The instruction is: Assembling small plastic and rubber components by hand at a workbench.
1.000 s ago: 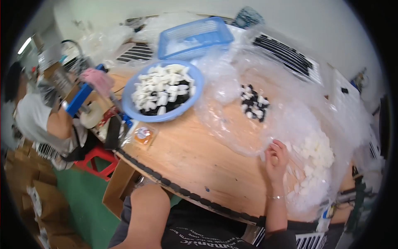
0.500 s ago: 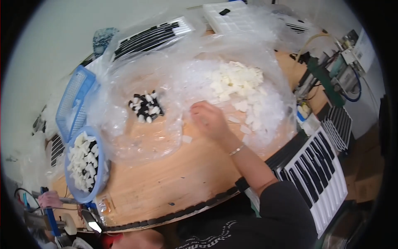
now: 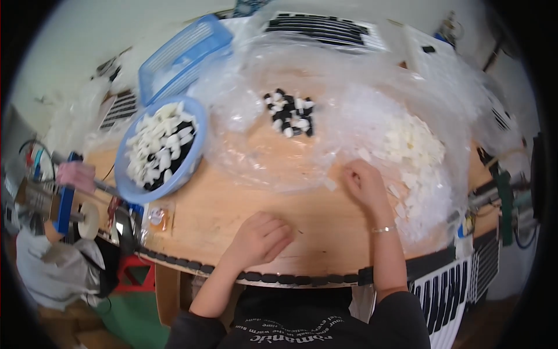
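Note:
My left hand [image 3: 260, 237] is over the near part of the wooden table, its fingers curled together. What it holds, if anything, is hidden. My right hand [image 3: 361, 180] rests at the left side of a loose pile of thin white pieces [image 3: 414, 142] on clear plastic sheeting, its fingers bent inward. Whether something small is in them I cannot make out. A single white piece [image 3: 329, 184] lies just left of that hand. Farther off, a small heap of black and white pieces [image 3: 290, 113] sits on the plastic.
A round blue basin [image 3: 195, 164] at the left holds white and black pieces. Behind it stands a blue basket [image 3: 174, 49]. Trays with black strips [image 3: 317, 29] lie at the back and lower right. Dark blocks [image 3: 253, 276] line the near table edge. Clamp-like equipment [image 3: 505, 195] stands at the right.
The view has swung, so the table's things sit farther right in the picture. My left hand now shows in full over the table. My right hand stays beside the white pieces, fingers more curled.

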`<state>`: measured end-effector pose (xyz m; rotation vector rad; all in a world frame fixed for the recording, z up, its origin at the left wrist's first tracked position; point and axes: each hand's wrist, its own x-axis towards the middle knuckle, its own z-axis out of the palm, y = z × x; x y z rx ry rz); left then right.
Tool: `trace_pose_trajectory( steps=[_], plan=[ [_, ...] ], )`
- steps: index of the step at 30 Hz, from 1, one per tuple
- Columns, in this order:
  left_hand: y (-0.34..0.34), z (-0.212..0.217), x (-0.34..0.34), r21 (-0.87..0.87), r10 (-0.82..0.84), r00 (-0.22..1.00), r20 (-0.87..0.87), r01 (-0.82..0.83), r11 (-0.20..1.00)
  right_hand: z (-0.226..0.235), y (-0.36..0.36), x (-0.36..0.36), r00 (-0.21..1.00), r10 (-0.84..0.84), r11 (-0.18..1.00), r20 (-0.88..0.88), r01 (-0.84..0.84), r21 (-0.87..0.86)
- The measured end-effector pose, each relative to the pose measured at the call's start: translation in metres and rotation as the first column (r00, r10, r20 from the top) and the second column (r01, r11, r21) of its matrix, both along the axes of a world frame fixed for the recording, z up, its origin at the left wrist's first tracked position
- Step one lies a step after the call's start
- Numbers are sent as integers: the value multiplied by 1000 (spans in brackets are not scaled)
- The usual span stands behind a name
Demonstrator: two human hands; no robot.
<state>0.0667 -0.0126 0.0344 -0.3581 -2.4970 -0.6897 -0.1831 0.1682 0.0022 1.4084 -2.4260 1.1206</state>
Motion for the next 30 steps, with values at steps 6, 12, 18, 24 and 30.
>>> trace_pose_trajectory(
  steps=[6, 12, 18, 24, 30],
  plan=[
    [-36, -20, 17, -80, 237, 970, 54, -232, 969, -9, -15, 20, 963, 8, 984, 269, -55, 168],
    [-108, 23, 5, 211, 588, 798, -136, -556, 804, -26, -10, 13, 993, -31, 983, 112, 10, 185],
    [-267, 21, 8, -158, 622, 671, 404, -618, 770, -24, -10, -4, 965, 8, 989, 264, -47, 142],
    [-268, 10, -11, -566, 586, 440, 680, -193, 802, -16, -2, -7, 888, -25, 979, 459, -72, 191],
    [-260, -12, -27, -393, 599, 245, 762, -559, 730, -24, 7, -6, 959, 37, 984, 281, -84, 160]
  ],
)
